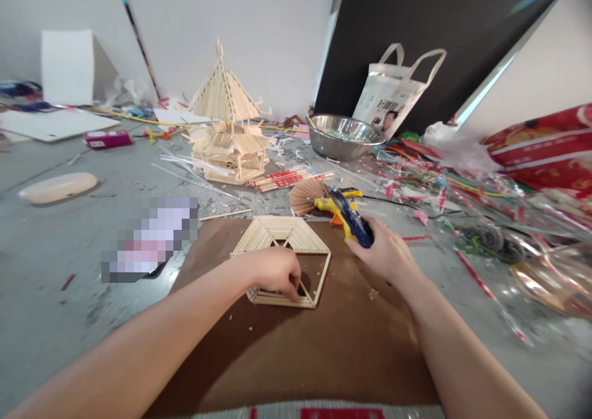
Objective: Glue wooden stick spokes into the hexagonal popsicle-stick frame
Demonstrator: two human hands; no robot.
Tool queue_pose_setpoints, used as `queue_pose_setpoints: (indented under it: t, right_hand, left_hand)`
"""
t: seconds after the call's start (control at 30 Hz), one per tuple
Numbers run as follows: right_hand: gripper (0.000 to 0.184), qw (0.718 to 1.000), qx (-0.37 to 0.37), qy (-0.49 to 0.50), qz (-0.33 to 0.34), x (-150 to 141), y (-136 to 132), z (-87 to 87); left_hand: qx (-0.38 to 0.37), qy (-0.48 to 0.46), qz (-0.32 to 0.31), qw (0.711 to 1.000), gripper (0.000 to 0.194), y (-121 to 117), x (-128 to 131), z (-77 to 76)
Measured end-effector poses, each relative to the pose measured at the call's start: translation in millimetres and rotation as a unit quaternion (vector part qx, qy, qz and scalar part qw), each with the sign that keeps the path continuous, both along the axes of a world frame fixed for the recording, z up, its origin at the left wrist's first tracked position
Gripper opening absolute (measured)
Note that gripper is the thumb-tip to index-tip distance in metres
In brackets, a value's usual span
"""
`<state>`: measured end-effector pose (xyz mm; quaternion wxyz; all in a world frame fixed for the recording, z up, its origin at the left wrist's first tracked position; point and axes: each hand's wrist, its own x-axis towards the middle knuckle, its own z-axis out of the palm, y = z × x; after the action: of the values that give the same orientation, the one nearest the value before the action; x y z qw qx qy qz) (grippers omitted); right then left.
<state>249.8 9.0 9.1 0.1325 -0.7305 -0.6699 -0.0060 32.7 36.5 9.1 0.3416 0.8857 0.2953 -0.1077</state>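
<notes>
My right hand (386,246) is wrapped round a blue and yellow hot glue gun (348,217), its nozzle pointing left above the brown board. On the board (296,363) lies a hexagonal frame of thin wooden sticks (289,231). Rows of sticks fill its far side and part of its near side; the right side shows mostly bare outline. My left hand (277,272) reaches over the frame with fingers closed, fingertips down at the near row of sticks. Whatever sits between those fingertips is hidden.
Behind stand a stick-built pavilion model (226,123), red-wrapped stick bundles (289,177), a brown pleated fan shape (306,197) and a metal bowl (346,138). A phone (150,240) and white case (58,188) lie left. Plastic scraps (462,191) clutter the right.
</notes>
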Motion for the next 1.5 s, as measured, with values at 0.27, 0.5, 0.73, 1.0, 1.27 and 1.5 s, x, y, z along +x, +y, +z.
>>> queue_pose_setpoints:
  t: [0.27, 0.5, 0.73, 1.0, 1.27, 1.5]
  right_hand:
    - [0.076, 0.978, 0.097, -0.013, -0.185, 43, 15, 1.2]
    - [0.084, 0.949, 0.027, -0.045, -0.31, 79, 22, -18.9]
    - [0.088, 0.933, -0.052, -0.042, -0.354, 94, 24, -32.1]
    - [0.066, 0.946, 0.047, -0.08, -0.31, 85, 22, -24.1]
    - [0.039, 0.999, 0.035, -0.016, -0.003, 14, 23, -22.6]
    - [0.026, 0.992, -0.029, 0.121, -0.029, 14, 26, -22.5]
  left_hand:
    - [-0.028, 0.0, -0.006, 1.0, 0.024, 3, -1, -4.6]
    - [-0.052, -0.013, -0.011, 0.999, 0.025, 4, -3, -8.5]
    - [-0.125, -0.044, 0.037, 0.991, 0.023, 7, -8, -1.9]
    - [-0.232, -0.172, 0.138, 0.947, 0.018, 10, -6, -0.3]
    - [-0.235, -0.248, 0.216, 0.915, 0.019, 13, -4, -2.6]
    - [-0.24, -0.313, 0.304, 0.867, 0.019, 13, -1, -2.9]
